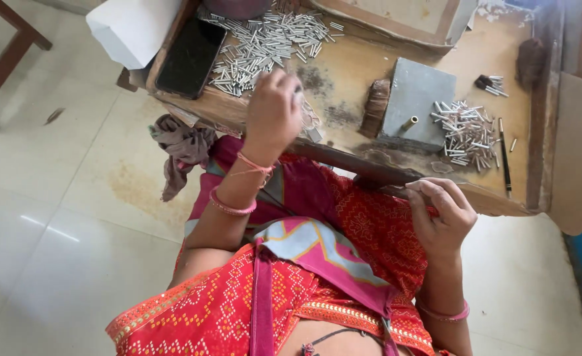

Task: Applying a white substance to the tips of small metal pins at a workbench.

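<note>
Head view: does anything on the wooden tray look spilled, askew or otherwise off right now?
Mostly orderly. A few loose metal tubes lie apart from the right pile, one dark rod sits alone near the tray edge, and the tray's surface is stained. A crumpled cloth hangs off the near left corner.

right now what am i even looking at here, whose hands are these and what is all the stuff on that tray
This is one picture from a camera worn on a person's head, looking down at their own lap and hands. There is no machine. The left hand reaches over the near edge of a worn wooden tray, by a big heap of small metal tubes; its palm is hidden. The right hand rests at the tray's near rim, fingers curled; whether it holds anything is unclear. On the tray also lie a dark phone, a grey block with a short peg, a smaller pile of tubes and a thin dark stick. A crumpled cloth hangs beside it.
</note>
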